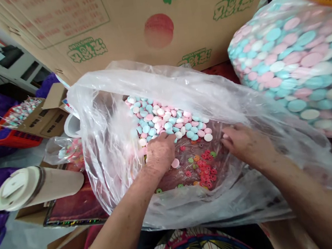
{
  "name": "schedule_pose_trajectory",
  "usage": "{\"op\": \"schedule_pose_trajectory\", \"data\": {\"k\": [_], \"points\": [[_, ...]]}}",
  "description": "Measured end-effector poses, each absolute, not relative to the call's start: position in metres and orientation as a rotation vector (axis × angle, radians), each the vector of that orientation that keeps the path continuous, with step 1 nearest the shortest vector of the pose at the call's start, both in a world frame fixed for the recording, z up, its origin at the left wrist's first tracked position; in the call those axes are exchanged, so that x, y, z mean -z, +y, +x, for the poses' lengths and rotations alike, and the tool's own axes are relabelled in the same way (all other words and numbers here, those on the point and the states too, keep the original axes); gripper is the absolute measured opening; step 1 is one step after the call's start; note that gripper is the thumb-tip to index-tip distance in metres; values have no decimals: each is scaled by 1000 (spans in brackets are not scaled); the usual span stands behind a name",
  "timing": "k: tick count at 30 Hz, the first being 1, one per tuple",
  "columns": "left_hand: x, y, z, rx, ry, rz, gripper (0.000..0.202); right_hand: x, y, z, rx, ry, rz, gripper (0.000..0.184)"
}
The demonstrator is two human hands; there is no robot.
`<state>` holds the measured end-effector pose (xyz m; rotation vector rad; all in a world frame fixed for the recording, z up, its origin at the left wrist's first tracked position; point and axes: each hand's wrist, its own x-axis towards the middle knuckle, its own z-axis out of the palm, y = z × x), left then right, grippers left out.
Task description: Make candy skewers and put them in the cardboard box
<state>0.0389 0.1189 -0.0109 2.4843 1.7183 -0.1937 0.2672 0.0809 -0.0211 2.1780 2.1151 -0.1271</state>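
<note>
A large clear plastic bag (109,179) lies spread open before me. Inside it is a heap of pink, blue and white oval candies (169,118). Nearer to me are small red, orange and green ring-shaped pieces (207,169) and one loose pink candy (175,163). My left hand (161,151) is at the near edge of the heap, its fingers curled downward onto the candies; whatever is under the fingertips is hidden. To the right of the heap, my right hand (242,141) has its fingers bent and drawn together over the plastic; anything between them cannot be made out.
A tall cardboard box (126,37) stands behind the bag. At right bulges a full bag of similar candies (294,66). A lidded white cup (41,184) lies tilted at left, near a small candy bag (69,149) and an orange basket (14,137).
</note>
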Motion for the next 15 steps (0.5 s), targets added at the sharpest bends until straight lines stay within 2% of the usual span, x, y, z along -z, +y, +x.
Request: {"op": "schedule_pose_trajectory", "data": {"k": [2, 6, 12, 15], "points": [[11, 120, 36, 195, 1702, 2478, 29, 20, 79, 258, 84, 2201, 2096, 22], [11, 119, 34, 177, 1674, 2495, 31, 32, 87, 227, 327, 2543, 1788, 27], [22, 106, 43, 111, 1535, 2634, 26, 57, 105, 223, 276, 2562, 1932, 47], [29, 98, 49, 113, 1463, 2618, 23, 54, 91, 229, 299, 2567, 1865, 42]]}}
